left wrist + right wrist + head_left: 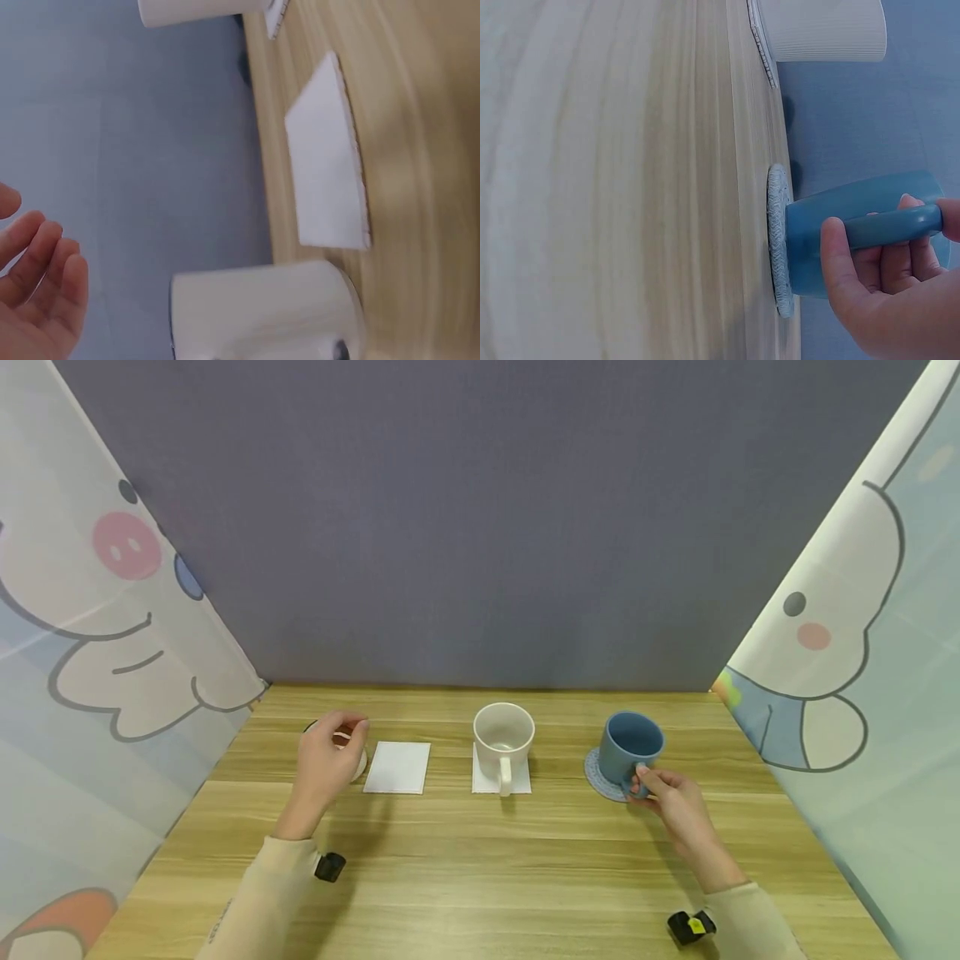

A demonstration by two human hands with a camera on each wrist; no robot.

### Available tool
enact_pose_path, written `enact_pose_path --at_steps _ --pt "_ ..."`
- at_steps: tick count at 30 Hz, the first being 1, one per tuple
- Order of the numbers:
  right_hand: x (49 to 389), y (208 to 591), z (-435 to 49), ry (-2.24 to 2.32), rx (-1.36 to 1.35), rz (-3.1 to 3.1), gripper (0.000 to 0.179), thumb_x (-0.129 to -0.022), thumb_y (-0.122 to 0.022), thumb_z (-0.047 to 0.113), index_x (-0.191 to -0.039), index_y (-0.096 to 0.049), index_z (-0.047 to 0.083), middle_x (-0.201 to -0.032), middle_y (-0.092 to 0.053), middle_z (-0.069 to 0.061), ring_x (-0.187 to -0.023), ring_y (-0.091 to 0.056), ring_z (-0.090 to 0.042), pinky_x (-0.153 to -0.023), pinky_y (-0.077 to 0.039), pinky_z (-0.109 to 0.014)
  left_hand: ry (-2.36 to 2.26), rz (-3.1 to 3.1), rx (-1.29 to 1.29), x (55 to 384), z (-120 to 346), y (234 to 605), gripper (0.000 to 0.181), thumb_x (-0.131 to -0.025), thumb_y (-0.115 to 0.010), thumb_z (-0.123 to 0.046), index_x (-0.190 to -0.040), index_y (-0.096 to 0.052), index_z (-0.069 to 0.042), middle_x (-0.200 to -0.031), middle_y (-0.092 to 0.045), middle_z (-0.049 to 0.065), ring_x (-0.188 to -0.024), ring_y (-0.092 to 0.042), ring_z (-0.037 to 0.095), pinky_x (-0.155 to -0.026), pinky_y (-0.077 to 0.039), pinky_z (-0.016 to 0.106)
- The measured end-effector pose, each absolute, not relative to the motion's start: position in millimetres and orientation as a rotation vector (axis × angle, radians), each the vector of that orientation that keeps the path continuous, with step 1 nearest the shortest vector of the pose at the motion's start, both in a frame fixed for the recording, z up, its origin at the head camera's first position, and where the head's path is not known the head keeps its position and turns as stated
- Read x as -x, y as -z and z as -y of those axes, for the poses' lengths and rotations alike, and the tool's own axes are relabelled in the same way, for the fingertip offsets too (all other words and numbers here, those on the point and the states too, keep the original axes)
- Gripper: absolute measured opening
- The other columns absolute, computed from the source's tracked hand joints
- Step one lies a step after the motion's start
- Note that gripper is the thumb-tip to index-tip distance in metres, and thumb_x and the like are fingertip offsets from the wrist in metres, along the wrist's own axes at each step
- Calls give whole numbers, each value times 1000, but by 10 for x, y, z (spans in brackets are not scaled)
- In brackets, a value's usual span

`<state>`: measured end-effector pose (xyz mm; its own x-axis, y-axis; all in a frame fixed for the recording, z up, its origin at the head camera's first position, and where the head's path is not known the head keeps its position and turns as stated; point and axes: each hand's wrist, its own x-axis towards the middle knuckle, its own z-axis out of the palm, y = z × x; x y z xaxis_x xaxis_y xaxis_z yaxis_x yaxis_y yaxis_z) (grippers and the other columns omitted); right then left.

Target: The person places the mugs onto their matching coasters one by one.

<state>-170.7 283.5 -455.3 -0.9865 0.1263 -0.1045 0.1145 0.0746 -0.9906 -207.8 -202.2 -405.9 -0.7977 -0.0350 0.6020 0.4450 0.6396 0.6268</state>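
Observation:
My right hand (678, 810) grips the handle of a blue mug (615, 756), fingers wrapped through it and thumb at its top. The mug stands on a round woven blue coaster (778, 240). My left hand (330, 756) hovers over a white mug (259, 311) at the left, hiding most of it in the head view. In the left wrist view the fingers are loosely curved, apart from that mug and holding nothing. Just right of it lies a bare white square coaster (397, 768).
In the middle a cream mug (504, 731) stands on another white square coaster (521, 783), its handle toward me. A grey panel (480, 527) rises behind the wooden table (480, 877), and cartoon-printed curtains (127, 635) flank both sides.

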Motion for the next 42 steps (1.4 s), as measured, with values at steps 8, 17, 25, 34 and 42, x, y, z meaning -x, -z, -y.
enact_pose_path --at_steps 8,17,25,34,42 --pt "1709 4556 -2835 -2119 255 2303 37 -106 -57 26 -101 -64 -10 -91 -61 -3 -88 -61 -12 -87 -59 -33 1026 2295 171 2027 2245 4157 9 -96 -66 -5 -97 -72 1 -89 -69 13 -76 -64 27 -67 -43 9" --pt "1700 4561 -2839 -2117 255 2292 40 -105 -58 28 -101 -63 -12 -91 -61 -3 -87 -61 -12 -86 -59 -32 970 2384 57 1936 2494 4300 9 -94 -66 -7 -93 -71 -1 -86 -67 11 -76 -63 25 -64 -44 12" --pt "1698 4567 -2834 -2109 240 2306 42 -105 -59 29 -101 -63 -13 -91 -61 -3 -88 -61 -12 -86 -59 -32 933 2440 -48 1866 2640 4390 12 -93 -68 -11 -87 -70 -1 -79 -67 9 -72 -62 22 -62 -45 21" --pt "1699 4561 -2830 -2121 222 2293 39 -105 -59 27 -99 -64 -12 -91 -61 -4 -88 -61 -12 -86 -59 -32 1019 2689 -169 1787 2747 4492 42 -102 -59 -41 -104 -74 -1 -93 -73 11 -84 -65 24 -74 -49 36" --pt "1705 4583 -2837 -2104 244 2301 44 -105 -59 30 -102 -63 -13 -90 -62 -3 -87 -62 -13 -86 -59 -32 1287 2731 -115 1817 2787 4577 39 -102 -61 -38 -96 -71 -1 -94 -67 10 -82 -58 17 -71 -50 31"
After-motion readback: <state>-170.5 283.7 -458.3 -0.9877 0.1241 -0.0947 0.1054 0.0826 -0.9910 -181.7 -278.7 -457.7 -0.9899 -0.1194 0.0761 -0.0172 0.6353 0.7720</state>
